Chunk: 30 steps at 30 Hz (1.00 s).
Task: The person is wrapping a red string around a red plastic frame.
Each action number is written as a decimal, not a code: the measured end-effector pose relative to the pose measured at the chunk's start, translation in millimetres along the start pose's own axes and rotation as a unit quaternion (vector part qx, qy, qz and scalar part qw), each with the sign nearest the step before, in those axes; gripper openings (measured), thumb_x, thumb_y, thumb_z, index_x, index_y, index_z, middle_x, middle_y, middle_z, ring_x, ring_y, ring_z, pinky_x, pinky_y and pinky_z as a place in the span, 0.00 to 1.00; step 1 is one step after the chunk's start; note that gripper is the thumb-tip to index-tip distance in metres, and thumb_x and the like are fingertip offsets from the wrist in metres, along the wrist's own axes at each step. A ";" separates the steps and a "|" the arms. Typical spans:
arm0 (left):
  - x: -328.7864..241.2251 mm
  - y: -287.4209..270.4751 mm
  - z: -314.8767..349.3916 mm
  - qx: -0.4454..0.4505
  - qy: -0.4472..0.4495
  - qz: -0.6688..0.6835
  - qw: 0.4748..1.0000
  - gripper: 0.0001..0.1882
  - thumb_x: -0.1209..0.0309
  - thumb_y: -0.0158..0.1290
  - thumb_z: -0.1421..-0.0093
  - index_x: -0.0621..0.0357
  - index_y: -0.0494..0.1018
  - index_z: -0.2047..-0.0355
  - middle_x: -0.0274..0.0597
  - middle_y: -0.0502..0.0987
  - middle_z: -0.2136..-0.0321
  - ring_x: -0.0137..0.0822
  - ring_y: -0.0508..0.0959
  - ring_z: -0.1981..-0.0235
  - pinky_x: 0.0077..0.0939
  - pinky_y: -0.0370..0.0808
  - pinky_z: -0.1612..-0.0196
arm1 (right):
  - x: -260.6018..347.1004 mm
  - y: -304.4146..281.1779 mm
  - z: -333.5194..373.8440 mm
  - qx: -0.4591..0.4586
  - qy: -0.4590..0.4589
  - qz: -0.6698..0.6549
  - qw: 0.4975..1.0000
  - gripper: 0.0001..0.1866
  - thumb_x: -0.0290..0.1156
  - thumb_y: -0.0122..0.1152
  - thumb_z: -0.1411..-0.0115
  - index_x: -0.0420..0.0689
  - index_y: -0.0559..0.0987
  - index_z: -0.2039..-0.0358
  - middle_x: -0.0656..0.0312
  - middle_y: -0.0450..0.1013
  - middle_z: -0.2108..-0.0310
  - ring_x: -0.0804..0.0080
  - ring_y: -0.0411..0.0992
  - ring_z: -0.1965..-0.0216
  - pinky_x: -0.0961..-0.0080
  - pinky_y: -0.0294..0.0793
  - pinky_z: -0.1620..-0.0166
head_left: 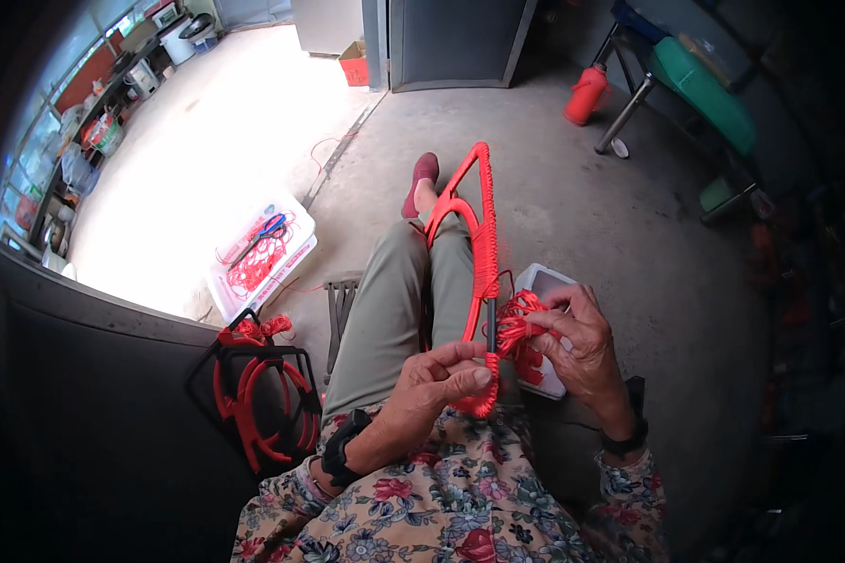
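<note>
A frame wrapped in red cord [485, 244] stands tilted over my lap, with a red curved band inside it. Along its near side a short stretch of black bar [491, 324] shows bare between wrapped parts. My left hand [422, 399] is closed on the frame just below that bare stretch, thumb and forefinger at the wrapping. To the right of the bar, my right hand [582, 352] pinches a loose bundle of red cord [516, 324]. A strand loops from the bundle toward the bar. The fingertips of my right hand are partly hidden by the cord.
A white tray [300, 251] at the left holds tangled red cord and blue-handled scissors [270, 227]. Behind my right hand stands a white bin [546, 278]. More black and red frames [253, 394] lean at my left. A red flask [587, 96] stands by a metal-legged chair [626, 114].
</note>
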<state>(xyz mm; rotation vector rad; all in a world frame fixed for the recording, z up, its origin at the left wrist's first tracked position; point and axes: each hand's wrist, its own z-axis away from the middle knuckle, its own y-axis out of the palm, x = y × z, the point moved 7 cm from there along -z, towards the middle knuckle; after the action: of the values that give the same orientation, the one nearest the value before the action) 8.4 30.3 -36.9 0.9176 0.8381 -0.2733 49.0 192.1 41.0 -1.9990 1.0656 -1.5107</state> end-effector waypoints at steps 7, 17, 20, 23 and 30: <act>3.5 8.9 -2.0 0.045 -0.064 0.071 0.994 0.16 0.67 0.55 0.40 0.63 0.68 0.55 0.48 0.78 0.70 0.37 0.79 0.69 0.24 0.74 0.65 | 22.8 -47.4 3.1 -0.032 0.012 -0.419 0.908 0.13 0.38 0.55 0.37 0.40 0.74 0.64 0.56 0.69 0.66 0.62 0.71 0.63 0.62 0.71 0.55; 7.1 -3.5 -1.7 0.070 -0.040 0.122 0.989 0.13 0.68 0.55 0.40 0.62 0.70 0.59 0.44 0.76 0.74 0.34 0.78 0.73 0.22 0.74 0.70 | 14.9 -103.2 71.4 0.024 0.277 -0.331 0.902 0.13 0.38 0.57 0.39 0.41 0.72 0.63 0.69 0.63 0.82 0.83 0.57 0.86 0.81 0.56 0.82; 8.0 -0.9 -2.6 0.075 -0.036 0.128 0.988 0.11 0.69 0.55 0.40 0.61 0.70 0.60 0.42 0.77 0.74 0.32 0.78 0.74 0.21 0.75 0.70 | 2.7 -86.1 60.9 0.037 0.263 -0.087 0.960 0.11 0.32 0.61 0.42 0.39 0.74 0.65 0.70 0.69 0.80 0.82 0.65 0.81 0.82 0.64 0.75; 5.6 -0.8 -1.3 0.080 -0.026 0.129 0.988 0.10 0.71 0.54 0.39 0.61 0.71 0.60 0.41 0.77 0.74 0.30 0.78 0.74 0.19 0.75 0.71 | -10.7 -54.9 65.4 0.162 0.246 0.015 0.956 0.09 0.32 0.63 0.44 0.38 0.76 0.71 0.67 0.70 0.80 0.83 0.66 0.78 0.82 0.64 0.73; -1.1 4.4 3.0 0.041 -0.007 0.122 0.992 0.19 0.70 0.58 0.42 0.64 0.68 0.54 0.41 0.76 0.73 0.32 0.78 0.71 0.22 0.74 0.68 | 79.4 -51.3 29.0 0.198 0.081 -0.353 0.911 0.14 0.39 0.61 0.42 0.39 0.74 0.74 0.66 0.64 0.84 0.80 0.63 0.83 0.81 0.60 0.76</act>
<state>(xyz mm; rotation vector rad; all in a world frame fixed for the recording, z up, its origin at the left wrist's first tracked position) 11.6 30.5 -32.5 1.0822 0.6978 -0.1023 102.1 159.0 117.5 -2.0703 0.0117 -2.0639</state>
